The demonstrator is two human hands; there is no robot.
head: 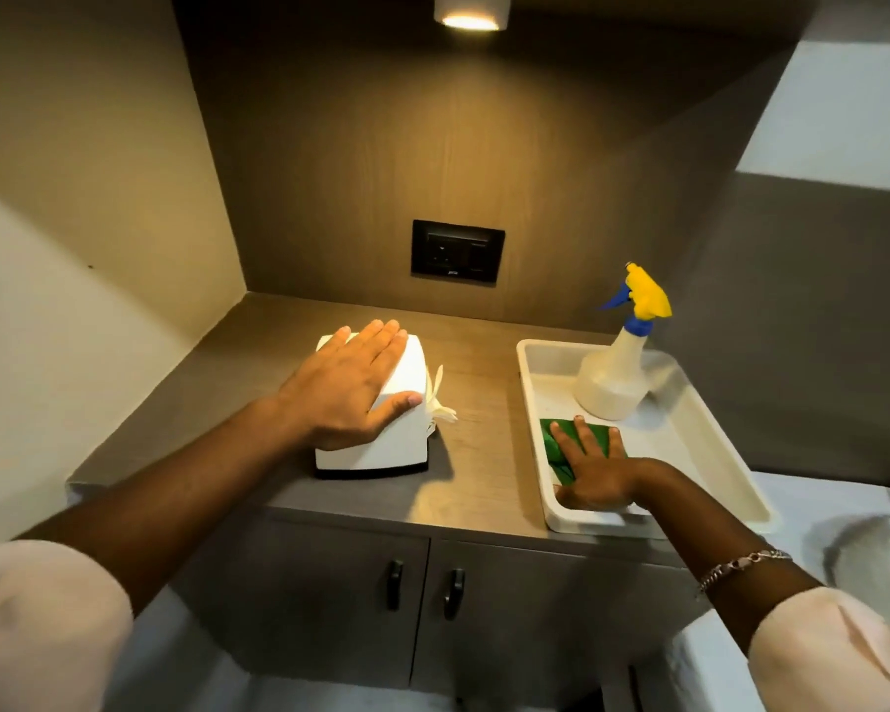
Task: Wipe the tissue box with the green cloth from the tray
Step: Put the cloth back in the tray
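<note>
Both hands flat: box (376, 444), cloth (599, 435).

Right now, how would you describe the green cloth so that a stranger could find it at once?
Find the wooden counter below the wall socket; a white tray sits on its right side. Inside the tray, in front of the spray bottle, the green cloth lies flat under the right hand. It is the only green thing there.

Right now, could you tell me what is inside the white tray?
The tray holds a spray bottle at the back and the green cloth in front. The right hand lies flat on the cloth, hiding much of it.
</note>
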